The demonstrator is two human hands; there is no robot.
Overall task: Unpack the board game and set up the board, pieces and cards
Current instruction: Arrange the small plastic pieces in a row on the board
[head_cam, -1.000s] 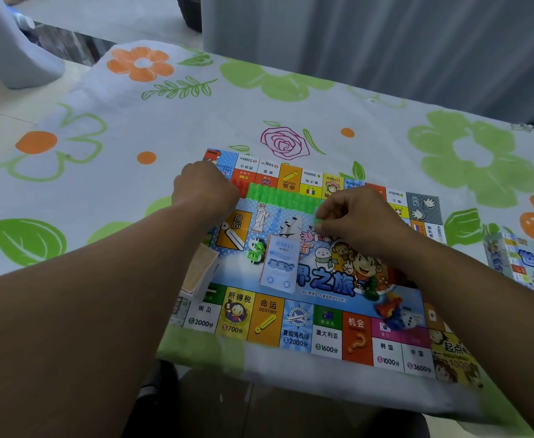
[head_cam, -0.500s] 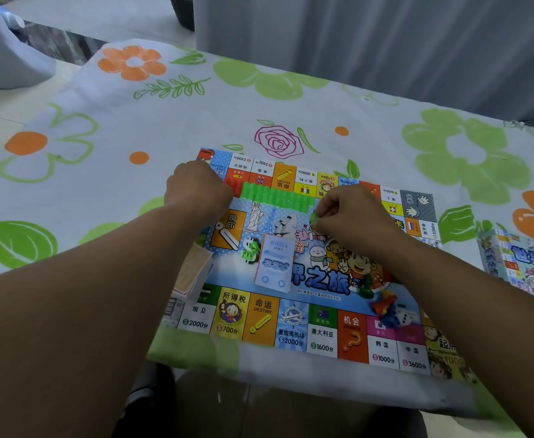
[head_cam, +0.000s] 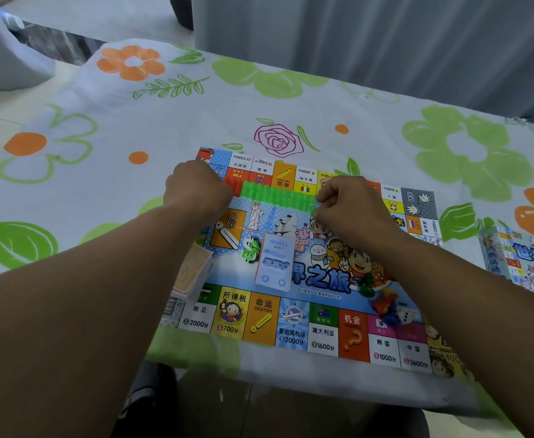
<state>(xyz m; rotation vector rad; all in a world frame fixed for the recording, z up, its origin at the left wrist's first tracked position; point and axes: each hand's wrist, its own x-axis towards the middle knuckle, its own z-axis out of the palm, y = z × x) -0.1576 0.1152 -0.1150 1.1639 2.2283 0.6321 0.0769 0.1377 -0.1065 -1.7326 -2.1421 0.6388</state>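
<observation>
The colourful game board lies flat near the table's front edge. A row of green plastic houses stands along the inside of its far edge. My left hand sits curled at the row's left end beside a few red pieces; its fingertips are hidden. My right hand pinches a green house at the row's right end. A blue card stack lies mid-board. A tan card stack sits at the left edge.
A pile of coloured pawns, a green pawn and a white die lie on the board's near right. The game box sits at the table's right edge. The flowered tablecloth covers the table; a grey curtain hangs behind.
My right hand has edged up to the right end of the green row. My left hand has stayed at the left end.
</observation>
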